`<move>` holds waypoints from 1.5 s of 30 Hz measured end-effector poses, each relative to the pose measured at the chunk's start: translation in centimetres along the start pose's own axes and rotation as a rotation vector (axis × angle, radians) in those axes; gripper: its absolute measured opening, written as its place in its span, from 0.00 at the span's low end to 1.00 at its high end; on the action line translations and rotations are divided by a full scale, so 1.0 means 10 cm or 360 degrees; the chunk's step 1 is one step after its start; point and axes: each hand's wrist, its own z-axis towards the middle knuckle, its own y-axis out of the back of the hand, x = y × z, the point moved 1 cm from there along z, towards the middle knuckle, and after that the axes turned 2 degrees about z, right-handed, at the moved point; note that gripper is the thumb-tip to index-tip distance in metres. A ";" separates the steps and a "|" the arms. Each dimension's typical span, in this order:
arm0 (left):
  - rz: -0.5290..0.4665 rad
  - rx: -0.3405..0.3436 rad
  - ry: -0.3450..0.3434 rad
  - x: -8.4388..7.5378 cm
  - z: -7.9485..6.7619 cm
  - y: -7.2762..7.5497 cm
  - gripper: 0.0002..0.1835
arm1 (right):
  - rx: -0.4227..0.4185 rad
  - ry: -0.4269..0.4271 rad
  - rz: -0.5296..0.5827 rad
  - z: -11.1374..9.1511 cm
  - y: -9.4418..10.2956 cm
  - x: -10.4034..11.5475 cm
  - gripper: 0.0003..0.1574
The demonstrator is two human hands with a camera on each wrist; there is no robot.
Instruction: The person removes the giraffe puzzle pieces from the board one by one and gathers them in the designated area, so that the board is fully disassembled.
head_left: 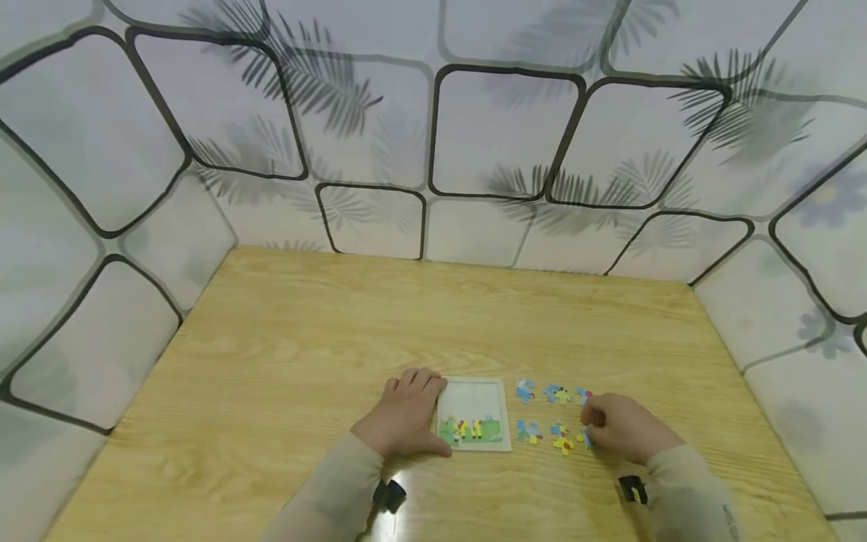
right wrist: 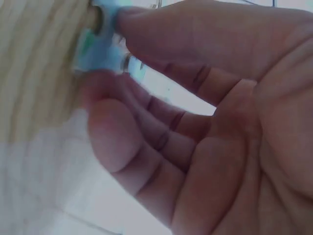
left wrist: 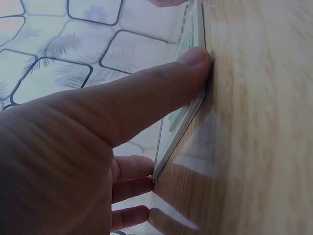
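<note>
Fingers of my right hand (head_left: pixel 626 427), low and right of centre in the head view, are curled in, thumb and fingertip closed to a narrow gap with a pale-blue puzzle piece (right wrist: pixel 100 51) pinched between them. It sits at the upper left of the right wrist view, edges notched; whether it's clear of the worktop (head_left: pixel 305 346) or resting on it, I can't tell, and the blur hides which way its longer side runs.

Now the relation that counts, I'd judge: the puzzle board (head_left: pixel 506 415) lies to the left of those right fingers, lower centre of the frame, well apart from the pinch, with loose pieces (head_left: pixel 562 439) spread in two rows across the gap between. It's close to square, so no real long axis to line up with; its picture strip (head_left: pixel 489 430), green with yellow figures, fills the bottom, and the pale upper part is bare.

And over on its left side, my left hand (head_left: pixel 406 418) is the nearer one, right up against it! Fingers spread wide, thumb touching the board's near edge at the lower left corner, other fingertips by the left side and upper left corner, nothing pinched there.
</note>
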 end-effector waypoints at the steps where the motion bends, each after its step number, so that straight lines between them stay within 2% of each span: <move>1: 0.0013 0.0003 0.0004 0.00 0.01 0.00 0.56 | 0.0000 0.0002 -0.0003 0.00 0.01 0.02 0.06; 4: 0.0037 0.0010 0.0001 0.01 0.03 0.00 0.56 | -0.0012 0.0059 0.0002 0.02 0.01 0.14 0.06; 9: 0.0037 0.0029 0.0003 0.00 0.03 0.00 0.56 | 0.0000 0.0347 0.0043 0.17 -0.21 0.61 0.08; 14: 0.0042 0.0015 0.0015 0.00 0.01 0.02 0.55 | -0.0090 0.0562 -0.0187 0.38 -0.51 1.15 0.17; 18: 0.0056 -0.0002 0.0005 -0.01 0.00 0.02 0.55 | -0.0078 0.0636 -0.0284 0.48 -0.64 1.37 0.22; 22: 0.0061 -0.0010 0.0003 -0.01 0.00 0.02 0.55 | -0.0022 0.0629 -0.0261 0.54 -0.69 1.43 0.15; 25: 0.0051 -0.0013 0.0002 0.00 0.00 0.02 0.54 | 0.0040 0.0593 -0.0164 0.58 -0.69 1.43 0.11; 32: 0.0018 -0.0033 -0.0006 0.00 -0.01 0.02 0.53 | 0.0121 0.0544 -0.0019 0.66 -0.69 1.40 0.12; 40: 0.0017 -0.0012 0.0005 0.01 0.01 0.01 0.54 | 0.0130 0.0555 -0.0056 0.66 -0.69 1.43 0.13; 45: 0.0026 0.0005 0.0005 0.01 0.01 0.01 0.55 | 0.0078 0.0676 -0.0150 0.63 -0.69 1.49 0.13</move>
